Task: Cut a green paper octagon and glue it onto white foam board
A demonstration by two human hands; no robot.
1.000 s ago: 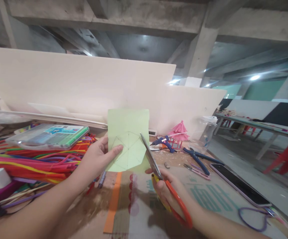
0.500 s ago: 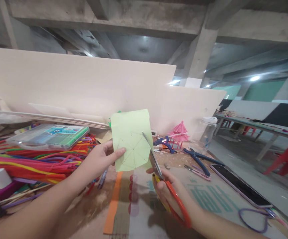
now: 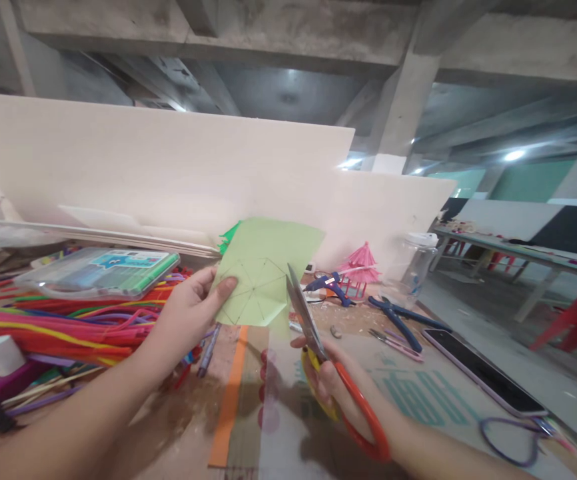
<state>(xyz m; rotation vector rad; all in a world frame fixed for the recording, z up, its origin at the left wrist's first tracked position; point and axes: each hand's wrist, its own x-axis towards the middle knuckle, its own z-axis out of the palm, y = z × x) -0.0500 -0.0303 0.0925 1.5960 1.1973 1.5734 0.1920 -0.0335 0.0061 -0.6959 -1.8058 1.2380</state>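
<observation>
Left hand [image 3: 196,303] pinches green paper [image 3: 273,243] marked with drawn lines between thumb and fingers, holding it up above the desk [image 3: 178,427]. Right hand [image 3: 341,383] grips scissors [image 3: 366,423] by the handles, blades pointing up beside the drawing; whether they touch the paper cannot be told. Toward the desk's back edge are a blue glue gun [image 3: 336,289] and a pink model [image 3: 362,262]; pliers [image 3: 398,327] and a phone [image 3: 483,370] lie near the right edge, pipe cleaners [image 3: 58,327] toward the left.

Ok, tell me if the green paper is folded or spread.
Spread, slightly curved: the green paper shows its drawn lines across a broad face, the left hand pinching one edge.
</observation>
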